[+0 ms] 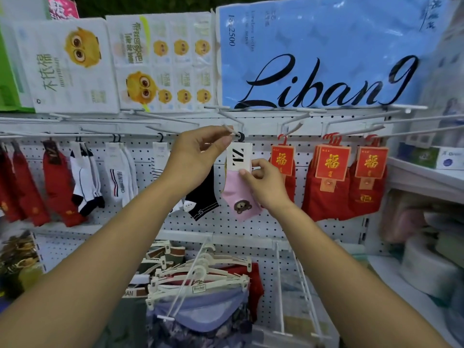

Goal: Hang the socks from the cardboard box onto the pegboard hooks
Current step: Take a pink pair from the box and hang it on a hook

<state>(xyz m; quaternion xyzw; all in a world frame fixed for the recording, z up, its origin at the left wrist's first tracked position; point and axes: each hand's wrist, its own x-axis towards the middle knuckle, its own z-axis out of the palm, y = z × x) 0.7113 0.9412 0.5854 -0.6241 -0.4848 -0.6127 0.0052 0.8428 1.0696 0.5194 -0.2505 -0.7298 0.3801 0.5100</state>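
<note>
A pink sock pair (237,194) with a bear patch and a white card label (238,159) hangs by a black hanger clip (241,136) at the tip of a white pegboard hook (232,130). My left hand (198,154) pinches the hook's tip beside the clip. My right hand (266,180) holds the pink sock just under its label. A black sock (202,199) hangs behind my left wrist. The white pegboard (263,222) fills the wall. The cardboard box is out of view.
Red, white and navy socks (82,182) hang to the left, red sock packs (331,182) with gold characters to the right. Tissue packs (313,56) stand on the shelf above. Underwear on white hangers (200,280) hangs below. Empty hooks (301,116) jut out overhead.
</note>
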